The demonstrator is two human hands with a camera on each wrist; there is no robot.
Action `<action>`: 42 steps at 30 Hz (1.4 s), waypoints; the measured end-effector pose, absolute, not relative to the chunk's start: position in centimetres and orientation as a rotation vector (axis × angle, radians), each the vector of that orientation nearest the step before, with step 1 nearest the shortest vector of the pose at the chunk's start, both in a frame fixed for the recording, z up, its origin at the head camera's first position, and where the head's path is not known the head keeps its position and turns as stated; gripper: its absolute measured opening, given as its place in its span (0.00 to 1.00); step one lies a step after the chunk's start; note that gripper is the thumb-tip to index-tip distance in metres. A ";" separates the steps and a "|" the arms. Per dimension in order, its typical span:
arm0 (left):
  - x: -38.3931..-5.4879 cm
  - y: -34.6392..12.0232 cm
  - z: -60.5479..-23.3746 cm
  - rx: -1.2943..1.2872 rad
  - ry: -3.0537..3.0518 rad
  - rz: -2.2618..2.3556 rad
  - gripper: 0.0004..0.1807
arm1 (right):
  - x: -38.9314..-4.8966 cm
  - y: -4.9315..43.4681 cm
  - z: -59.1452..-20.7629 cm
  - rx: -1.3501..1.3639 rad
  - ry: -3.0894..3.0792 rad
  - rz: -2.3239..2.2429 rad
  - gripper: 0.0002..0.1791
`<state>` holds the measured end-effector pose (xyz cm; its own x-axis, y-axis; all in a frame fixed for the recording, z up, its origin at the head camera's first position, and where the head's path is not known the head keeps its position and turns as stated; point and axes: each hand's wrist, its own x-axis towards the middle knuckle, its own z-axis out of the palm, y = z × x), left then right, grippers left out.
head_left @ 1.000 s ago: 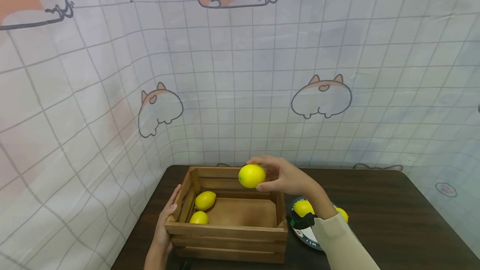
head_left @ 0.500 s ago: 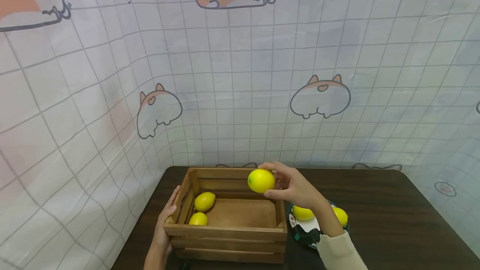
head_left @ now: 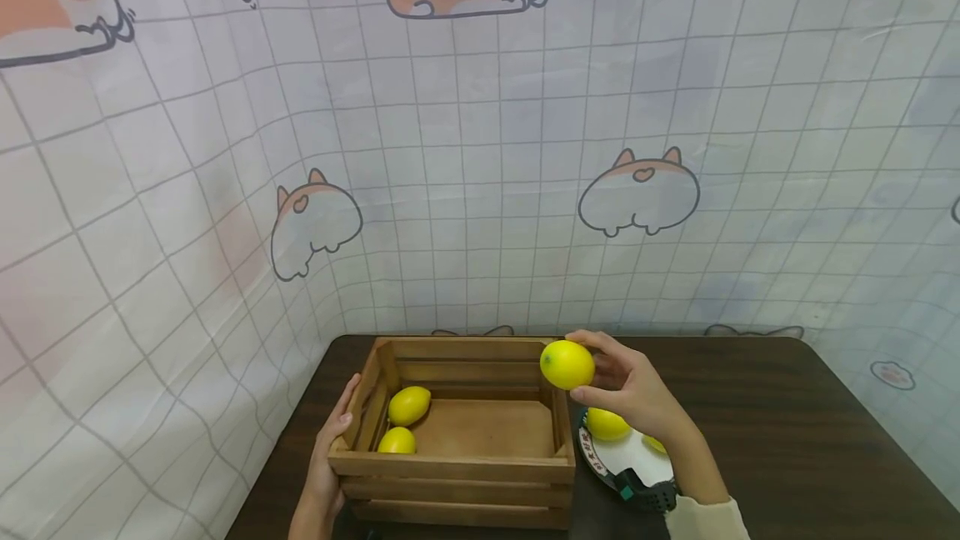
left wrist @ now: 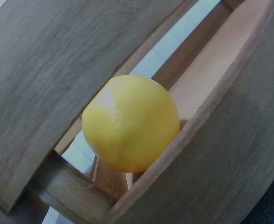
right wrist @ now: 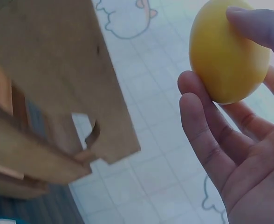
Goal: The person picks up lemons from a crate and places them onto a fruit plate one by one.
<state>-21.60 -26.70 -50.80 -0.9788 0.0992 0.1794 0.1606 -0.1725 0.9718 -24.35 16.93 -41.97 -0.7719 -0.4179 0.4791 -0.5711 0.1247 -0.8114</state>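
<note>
My right hand [head_left: 633,386] pinches a yellow lemon [head_left: 567,365] between thumb and fingertips, above the right wall of a wooden slatted crate [head_left: 453,467]. In the right wrist view the thumb lies on one side of the lemon [right wrist: 228,56], fingers on the other, with the crate's corner [right wrist: 106,135] beside them. My left hand [head_left: 324,458] lies along the crate's left outer side, its fingers fairly straight against the wood. Inside the crate, near that side, are two lemons [head_left: 409,406]. The left wrist view shows one lemon [left wrist: 130,123] through a gap between slats.
Right of the crate stands a round plate [head_left: 626,455] with a dark patterned rim, bearing a lemon [head_left: 606,425] and another partly hidden behind the right wrist. A dark wood table [head_left: 795,432] lies under everything, and a patterned cloth [head_left: 480,148] hangs behind it.
My right hand has moved right with the lemon, from over the crate's inside to over its right wall. The left hand and the crate have stayed in place.
</note>
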 end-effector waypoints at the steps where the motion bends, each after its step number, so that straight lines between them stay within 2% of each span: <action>1: -21.6 -26.7 -50.8 -0.311 -1.993 -2.352 0.33 | -24.2 17.2 -42.1 0.983 -2.248 1.723 0.35; 23: -21.5 -27.0 -50.7 -0.314 -1.983 -2.371 0.34 | -22.7 21.5 -45.8 0.740 -2.277 1.760 0.34; 42: -21.5 -26.7 -50.6 -0.301 -1.976 -2.377 0.32 | -23.1 22.7 -47.7 0.696 -2.334 1.762 0.34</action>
